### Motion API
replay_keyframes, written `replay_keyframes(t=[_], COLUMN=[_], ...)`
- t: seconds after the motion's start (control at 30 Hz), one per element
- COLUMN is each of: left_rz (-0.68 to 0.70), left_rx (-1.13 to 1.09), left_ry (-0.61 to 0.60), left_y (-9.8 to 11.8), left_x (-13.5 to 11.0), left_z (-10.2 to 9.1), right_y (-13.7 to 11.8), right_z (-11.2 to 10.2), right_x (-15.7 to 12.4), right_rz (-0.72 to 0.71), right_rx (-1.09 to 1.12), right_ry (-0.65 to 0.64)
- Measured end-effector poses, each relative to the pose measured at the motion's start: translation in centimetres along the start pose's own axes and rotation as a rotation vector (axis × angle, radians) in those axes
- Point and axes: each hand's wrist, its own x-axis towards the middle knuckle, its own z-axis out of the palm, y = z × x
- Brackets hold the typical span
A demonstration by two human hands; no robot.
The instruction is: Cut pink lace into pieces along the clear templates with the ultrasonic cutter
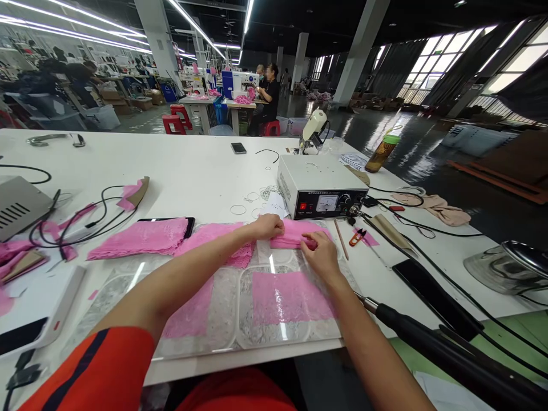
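A small stack of pink fabric pieces (292, 233) lies just in front of the control box, between my two hands. My left hand (270, 227) reaches across and is closed on the stack's left end. At its right end, the curled fingers of my right hand (320, 251) grip the fabric edge; the exact fingertip hold is partly hidden. Below them, a flat pink piece (285, 297) rests on the clear plastic sheet (244, 337). Two more pink fabric piles, a left pile (143, 237) and a middle pile (240, 254), sit to the left, the latter partly behind my left forearm.
The control box (323, 188) stands at the back, its cables running right. A black handheld tool (428, 337) angles in at lower right. Orange thread snips (357, 237), a wooden stick (341, 240) and a glass jar (505, 268) are on the right. A phone (238, 148) lies farther back.
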Motion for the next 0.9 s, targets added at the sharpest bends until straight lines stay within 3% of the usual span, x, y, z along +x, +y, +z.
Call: replay_keyframes(t=[0.33, 0.5, 0.73, 0.9], left_rz=[0.076, 0.135, 0.205, 0.248], left_rx=[-0.071, -0.121, -0.188, -0.178], left_ry=[0.007, 0.031, -0.142, -0.18], left_y=[0.2, 0.9, 3.6, 4.7], left_x=[-0.4, -2.8, -10.5, -13.2], left_z=[-2.0, -3.1, -0.1, 2.0], right_y=[-0.2, -0.6, -1.6, -1.6], right_z=[0.3, -1.1, -4.9, -6.3], right_x=[0.2, -1.2, -7.9, -11.4], right_rz=[-0.068, -0.09, -0.377, -0.429], right_rx=[-0.274, -0.289, -0.255, -0.259], right_ry=[0.102, 0.124, -0.066, -0.086])
